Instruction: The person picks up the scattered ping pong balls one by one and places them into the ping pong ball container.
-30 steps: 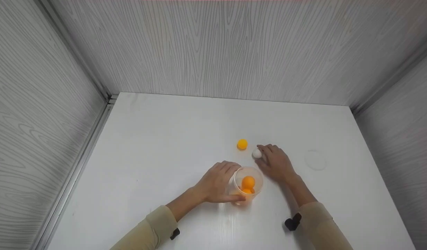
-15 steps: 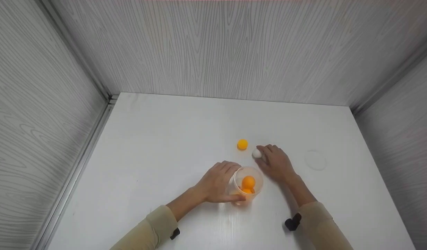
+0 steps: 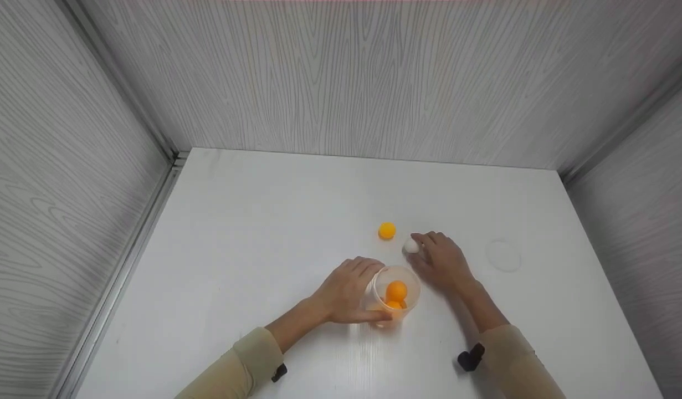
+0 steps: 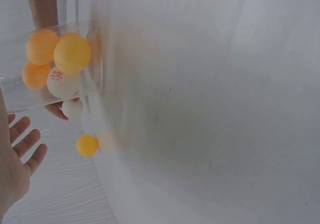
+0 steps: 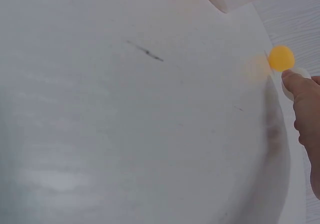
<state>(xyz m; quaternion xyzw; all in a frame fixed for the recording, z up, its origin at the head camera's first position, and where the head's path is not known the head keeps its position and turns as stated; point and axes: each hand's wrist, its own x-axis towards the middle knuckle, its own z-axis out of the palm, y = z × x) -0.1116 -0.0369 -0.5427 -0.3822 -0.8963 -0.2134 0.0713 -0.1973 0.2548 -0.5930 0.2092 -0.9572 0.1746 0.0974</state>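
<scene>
My left hand (image 3: 343,293) grips a clear plastic cup (image 3: 411,281), thumb along its near side and fingers round its far side. Inside the cup lie several orange ping-pong balls (image 4: 72,53) and a white ping-pong ball with red print (image 4: 61,88). Beyond the cup, my right hand (image 3: 443,263) pinches another white ping-pong ball (image 3: 410,245) between thumb and fingers, low at the table. A loose orange ping-pong ball (image 3: 386,230) rests on the table just left of that white one; the right wrist view shows this orange ball (image 5: 281,58) close to my thumb tip.
A faint translucent ring (image 3: 504,255), perhaps a lid, lies flat to the right of my right hand. The white table (image 3: 252,221) is bounded by grey wood-grain panels (image 3: 341,77) at the back and both sides.
The right hand and its white ping-pong ball have shifted very slightly to the right. My left hand, the cup and the loose orange ball have stayed in place.
</scene>
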